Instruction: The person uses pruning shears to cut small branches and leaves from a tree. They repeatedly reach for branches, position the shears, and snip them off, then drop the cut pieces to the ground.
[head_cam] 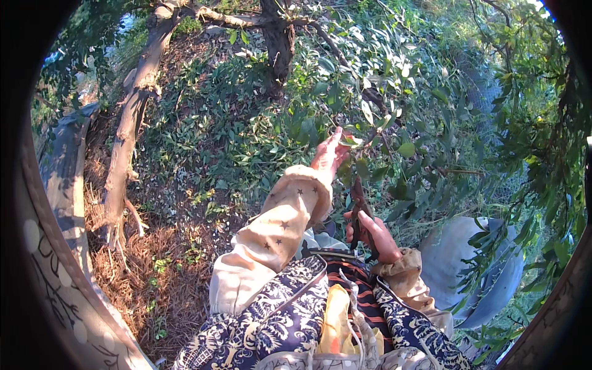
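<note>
My left hand (329,152) reaches forward among green leaves, its fingers closed on a leafy twig (355,141). Part of the grip is hidden by the foliage. Lower and to the right, my right hand (377,236) grips dark pruning shears (358,199) by the handles. Their blades point up and away from me, just below the leaves near my left hand. Whether the blades touch a stem cannot be made out. Beige sleeve covers with stars (277,231) reach to both wrists.
A bare leaning trunk (132,120) stands at the left, near a long weathered board or sheet (64,162). Behind my hands rises a dark tree trunk (278,46). Hanging foliage (545,162) fills the right side, above a large pale, curved sheet or container (444,263). Dry needles (185,300) cover ground lower left.
</note>
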The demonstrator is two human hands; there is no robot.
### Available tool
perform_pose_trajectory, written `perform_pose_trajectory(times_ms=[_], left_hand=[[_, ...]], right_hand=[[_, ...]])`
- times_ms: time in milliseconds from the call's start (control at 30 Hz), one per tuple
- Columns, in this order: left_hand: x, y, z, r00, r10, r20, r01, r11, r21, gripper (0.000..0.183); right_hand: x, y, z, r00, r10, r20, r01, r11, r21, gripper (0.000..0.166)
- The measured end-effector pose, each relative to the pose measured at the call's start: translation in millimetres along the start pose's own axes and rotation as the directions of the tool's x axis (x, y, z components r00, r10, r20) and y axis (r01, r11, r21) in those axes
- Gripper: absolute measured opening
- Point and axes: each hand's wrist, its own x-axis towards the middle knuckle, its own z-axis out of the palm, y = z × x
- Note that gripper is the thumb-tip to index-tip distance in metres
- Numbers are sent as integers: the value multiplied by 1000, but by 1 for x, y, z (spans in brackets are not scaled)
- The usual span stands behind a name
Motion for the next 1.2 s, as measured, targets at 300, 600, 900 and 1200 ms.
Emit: perform_pose_trajectory(times_ms=[300, 600, 900, 1200], left_hand=[[-28, 32, -13, 998, 19, 58, -14, 995, -95, 27], [-77, 50, -15, 969, 216, -122, -179, 949, 260, 24], [-102, 48, -53, 930, 288, -229, -169, 888, 427, 21], [-120, 36, -82, 807, 585, -79, -121, 295, 948, 22]], right_hand=[[24, -33, 36, 998, 57, -19, -51, 970, 237, 51], [36, -23, 39, 994, 46, -103, -50, 998, -38, 49], [37, -12, 40, 991, -78, -106, 15, 867, -499, 50], [32, -35, 58, 986, -162, -42, 63, 591, -804, 65]])
